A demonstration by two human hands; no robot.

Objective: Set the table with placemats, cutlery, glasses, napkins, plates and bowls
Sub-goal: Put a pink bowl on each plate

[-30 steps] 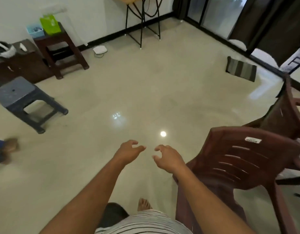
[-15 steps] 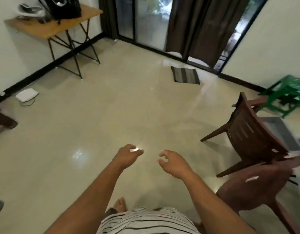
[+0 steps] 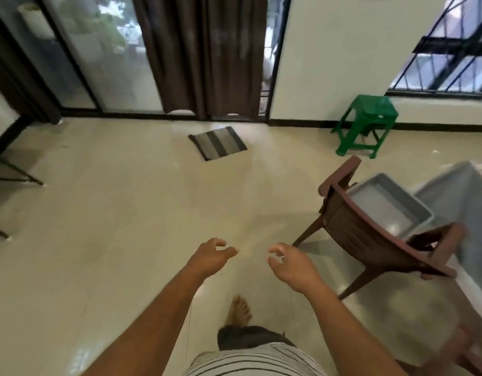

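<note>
Turning has carried the view rightward since the earlier frames: the wooden side table has slid out of sight, while the brown chair [image 3: 381,229] now sits closer and the green stool [image 3: 366,126] stands in full view beyond it. Both arms reach forward over the floor [image 3: 98,213], left of the chair. The left hand [image 3: 210,257] and right hand [image 3: 291,267] hold nothing; their fingers [image 3: 221,242] hang loosely curled, not closed round anything.

No placemats, cutlery, glasses, napkins, plates or bowls can be seen, so nothing of the task's own is in hand or in view. Right of the chair lies a grey tray [image 3: 389,207] beside a blurred grey surface, possibly the bench; I cannot tell.

Risk, as I judge it: the person is walking barefoot on glossy tile, one foot [image 3: 238,312] forward, and the chair's splayed legs lie near the path, so a stubbed toe or a slip is possible.

Counted: two hands, one chair, one stool, one tray, one striped mat [image 3: 217,142] beyond the chair.
</note>
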